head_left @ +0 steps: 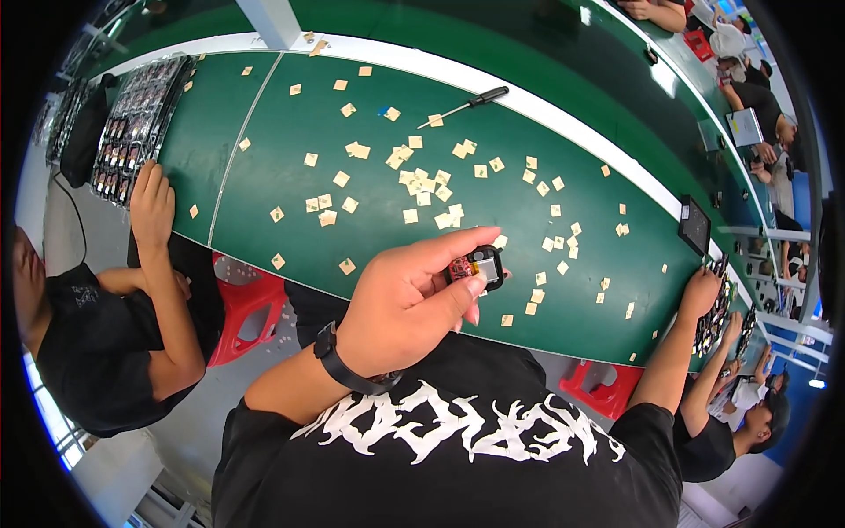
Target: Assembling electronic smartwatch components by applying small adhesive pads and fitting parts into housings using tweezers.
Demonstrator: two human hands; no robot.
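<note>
In front of my chest, my left hand (405, 286) grips a small black-cased electronic device (482, 267) between thumb and fingers. The case is open toward me and shows a red circuit board and a silvery block with a yellow strip. A black band circles my left wrist. My right arm stretches far to the right, where my right hand (701, 293) is at a group of similar black devices (715, 321). Its fingers are mostly hidden, so what they hold cannot be made out.
Many small cream paper squares (422, 183) lie scattered over the green table (282, 176). A screwdriver (480, 100) rests near the far edge. A black rectangular box (694, 225) stands at right. At left, a co-worker's hand (151, 207) is beside a tray of devices (136, 123). Red stools (246, 308) flank me.
</note>
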